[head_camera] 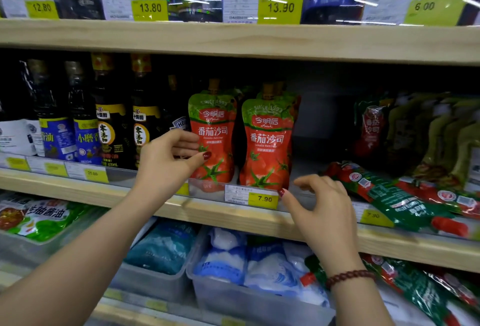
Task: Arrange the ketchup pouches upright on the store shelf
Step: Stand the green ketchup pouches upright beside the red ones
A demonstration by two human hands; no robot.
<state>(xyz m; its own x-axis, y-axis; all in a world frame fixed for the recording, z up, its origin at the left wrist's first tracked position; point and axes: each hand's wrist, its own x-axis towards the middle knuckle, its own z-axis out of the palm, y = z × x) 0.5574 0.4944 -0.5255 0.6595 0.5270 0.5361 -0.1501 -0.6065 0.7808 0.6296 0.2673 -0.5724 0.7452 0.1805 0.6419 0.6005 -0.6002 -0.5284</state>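
Shelf (78,190), middle tier, read left to right.

- Dark bottles (111,128): upright, in a row at the far left, not part of the job.
- Left hand (166,159): loosely curved and grips nothing. The thumb tip lies on the front of the left pouch (213,133) and the fingertips are at its left edge. Both show in front of the film, so this is a steadying touch, not a pinch.
- Left pouch: upright at the shelf front, spout cap on top.
- Right pouch (268,141): upright just beside the left one, with a narrow dark gap between them. More caps show behind it.
- Price tag (263,198): on the rail under the right pouch.
- Right hand (319,203): relaxed, fingers half curled, empty. It hovers at the shelf edge just right of the right pouch's base, with the thumb near the tag.
- Lying pouches (389,195): flat on their sides near the right hand, overhanging the shelf front.
- Leaning pouches (441,130): slumped at the far right. That area is blurred, so the count is unclear.

Handling, as a judgement:
- The pouches are soft film with a sagging paste fill. They look light, glossy and probably slick.
- The body would buckle if squeezed in the middle.
- Best hold looks like the stiff neck below the cap, or both side seams.
- Set each one down on its spread bottom gusset and press it against a neighbour so it stays up.
- The lying pouches look like the next to stand in the free space to the right of the right pouch.
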